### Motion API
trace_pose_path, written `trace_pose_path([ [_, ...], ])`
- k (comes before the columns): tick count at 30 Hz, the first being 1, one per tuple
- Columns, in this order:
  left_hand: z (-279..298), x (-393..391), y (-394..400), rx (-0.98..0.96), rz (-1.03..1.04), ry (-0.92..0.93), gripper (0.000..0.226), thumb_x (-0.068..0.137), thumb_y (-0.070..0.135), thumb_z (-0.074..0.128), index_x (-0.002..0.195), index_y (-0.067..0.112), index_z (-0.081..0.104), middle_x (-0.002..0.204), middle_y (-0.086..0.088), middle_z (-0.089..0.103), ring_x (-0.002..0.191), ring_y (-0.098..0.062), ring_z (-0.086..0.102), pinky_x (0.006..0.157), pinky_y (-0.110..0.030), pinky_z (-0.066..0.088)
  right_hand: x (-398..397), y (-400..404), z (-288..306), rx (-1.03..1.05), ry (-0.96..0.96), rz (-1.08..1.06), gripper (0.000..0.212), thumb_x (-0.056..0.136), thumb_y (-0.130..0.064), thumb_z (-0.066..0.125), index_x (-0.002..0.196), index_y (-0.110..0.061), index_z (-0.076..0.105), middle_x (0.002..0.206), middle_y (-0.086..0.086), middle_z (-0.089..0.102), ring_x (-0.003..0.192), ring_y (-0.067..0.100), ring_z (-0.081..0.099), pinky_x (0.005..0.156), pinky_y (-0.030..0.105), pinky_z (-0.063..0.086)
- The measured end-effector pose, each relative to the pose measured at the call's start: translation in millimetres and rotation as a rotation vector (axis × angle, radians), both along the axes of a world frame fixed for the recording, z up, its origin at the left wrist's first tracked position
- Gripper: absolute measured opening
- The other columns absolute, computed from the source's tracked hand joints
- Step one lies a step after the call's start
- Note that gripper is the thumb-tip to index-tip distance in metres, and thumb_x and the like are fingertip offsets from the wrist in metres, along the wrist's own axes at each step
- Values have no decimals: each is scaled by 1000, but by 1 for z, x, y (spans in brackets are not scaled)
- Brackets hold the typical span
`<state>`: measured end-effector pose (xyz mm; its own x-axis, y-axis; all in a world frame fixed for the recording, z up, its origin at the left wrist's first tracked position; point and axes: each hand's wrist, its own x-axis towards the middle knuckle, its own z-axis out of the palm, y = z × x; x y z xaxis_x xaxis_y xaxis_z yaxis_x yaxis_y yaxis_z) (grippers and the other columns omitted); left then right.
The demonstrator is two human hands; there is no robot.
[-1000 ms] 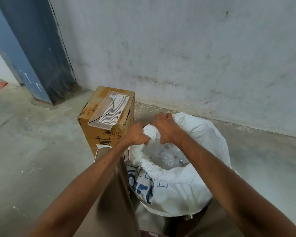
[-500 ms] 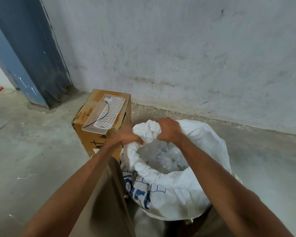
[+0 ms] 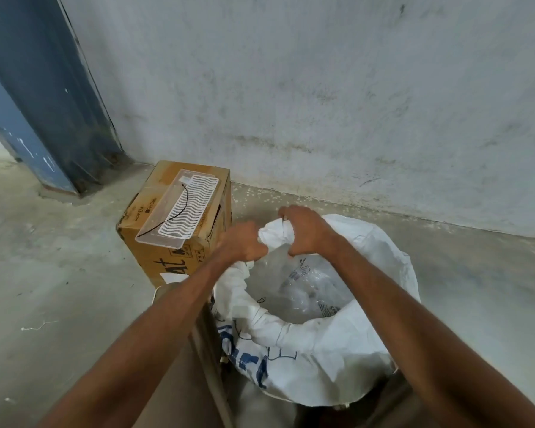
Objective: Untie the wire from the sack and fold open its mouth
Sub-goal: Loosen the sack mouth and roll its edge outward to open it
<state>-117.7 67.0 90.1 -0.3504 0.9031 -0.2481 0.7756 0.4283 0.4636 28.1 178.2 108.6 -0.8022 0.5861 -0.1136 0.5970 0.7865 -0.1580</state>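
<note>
Grey concrete wall (image 3: 322,88) at the back, stained along its foot, above a rough concrete floor (image 3: 59,288). Blue painted pillar (image 3: 37,97) standing at far left. White woven sack (image 3: 337,359) with blue print, upright on the floor at centre, mouth already wide open and rim rolled outward, crumpled clear plastic (image 3: 306,288) visible inside. Brown cardboard box (image 3: 167,251) just left of the sack, near the wall. Clear plastic tray (image 3: 170,217) resting on the box top, holding a white wavy grille (image 3: 192,208) and a thin black wire (image 3: 175,211). Left hand (image 3: 241,242) curled tight around the sack's rolled rim at its far edge. Right hand (image 3: 305,231) just beside it, clutching a bunched twist of the same white fabric. Pale scrap of string (image 3: 37,325) lying on the floor at left, well apart from the sack.
</note>
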Motion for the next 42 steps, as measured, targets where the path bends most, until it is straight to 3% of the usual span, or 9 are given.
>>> trace_pose_path([
  [4, 10, -16, 4, -193, 42, -273, 26, 93, 12, 61, 119, 12, 60, 95, -9, 58, 82, -22, 55, 73, -30, 47, 14, -13, -24, 496, -105, -57, 96, 57, -19, 86, 142, -20, 42, 127, 10, 58, 119, 33, 55, 114, 57, 27],
  [9, 2, -21, 13, -302, -159, -139, 73, 73, 34, 88, 134, 16, 53, 131, -4, 60, 107, -25, 60, 86, -31, 47, 10, -6, -13, 113, -115, -203, 50, 73, -24, 75, 120, -18, 58, 114, 7, 65, 104, 28, 65, 85, 35, 46],
  [13, -13, 8, 15, 166, -212, 414, 121, 53, 51, 89, 152, 21, 26, 137, -7, 49, 123, -29, 53, 102, -44, 46, -1, 12, 9, -131, -116, -260, 51, 66, -15, 82, 110, -13, 56, 106, 9, 64, 92, 27, 66, 67, 31, 49],
  [20, -18, 35, 40, 153, -136, 461, 60, 72, 31, 77, 125, 17, 53, 118, -5, 64, 108, -28, 62, 88, -39, 50, 6, 33, 22, -355, -252, -252, 76, 49, -35, 97, 111, -10, 60, 107, 3, 65, 90, 21, 64, 78, 33, 56],
  [25, 5, 21, 51, -82, -232, 104, 25, 92, 19, 58, 112, 7, 66, 111, -13, 68, 95, -30, 64, 74, -31, 47, 37, 10, -8, 185, -170, -150, 96, 55, -33, 89, 138, -21, 42, 127, 2, 56, 113, 26, 58, 95, 46, 50],
  [29, 15, 2, 53, -303, -231, -105, 3, 88, 6, 59, 90, 5, 62, 104, -14, 59, 78, -22, 55, 63, -28, 44, 55, -7, -29, 321, -216, -272, 62, 77, -18, 76, 133, -16, 49, 119, 5, 65, 110, 25, 64, 89, 37, 45],
  [35, -3, 28, 57, 8, -327, 283, 108, 56, 49, 88, 146, 22, 33, 135, -11, 48, 124, -32, 47, 101, -45, 43, 57, 21, 3, -82, -141, -443, 51, 73, -25, 80, 117, -10, 59, 109, 10, 67, 100, 30, 68, 77, 36, 55],
  [39, -30, 44, 58, 228, -404, 712, 101, 57, 60, 77, 141, 17, 41, 139, -14, 47, 126, -35, 47, 106, -52, 37, 56, 45, 18, -374, -221, -397, 57, 55, -28, 92, 102, -6, 67, 97, 9, 70, 79, 23, 66, 69, 33, 54],
  [42, -41, 62, 67, 291, -397, 724, 78, 62, 50, 80, 127, 14, 54, 116, -8, 64, 104, -29, 60, 90, -44, 45, 59, 49, 16, -463, -225, -410, 60, 53, -35, 93, 104, -12, 71, 100, 4, 71, 87, 22, 67, 78, 34, 56],
])
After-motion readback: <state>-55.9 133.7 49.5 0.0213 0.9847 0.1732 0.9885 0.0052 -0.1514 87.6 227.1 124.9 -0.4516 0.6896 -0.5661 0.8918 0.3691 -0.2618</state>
